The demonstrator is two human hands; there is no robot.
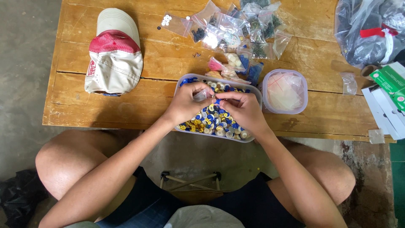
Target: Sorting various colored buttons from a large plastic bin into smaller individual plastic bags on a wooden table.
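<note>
Buttons (pixel 213 120) fill the tray under both hands, left hand (pixel 185 103) and right hand (pixel 242 110) pinched together on a small clear bag (pixel 205 93), best held open directly over the tray.

Low wooden plank table (pixel 109 114) on a concrete floor (pixel 25 63), holding a red and cream cap (pixel 114 55), small clear bags of buttons (pixel 236 29), a tub of buttons (pixel 253 95), a lidded tub (pixel 285 91), a dark plastic bag (pixel 369 29), paper boxes (pixel 390 99).
</note>
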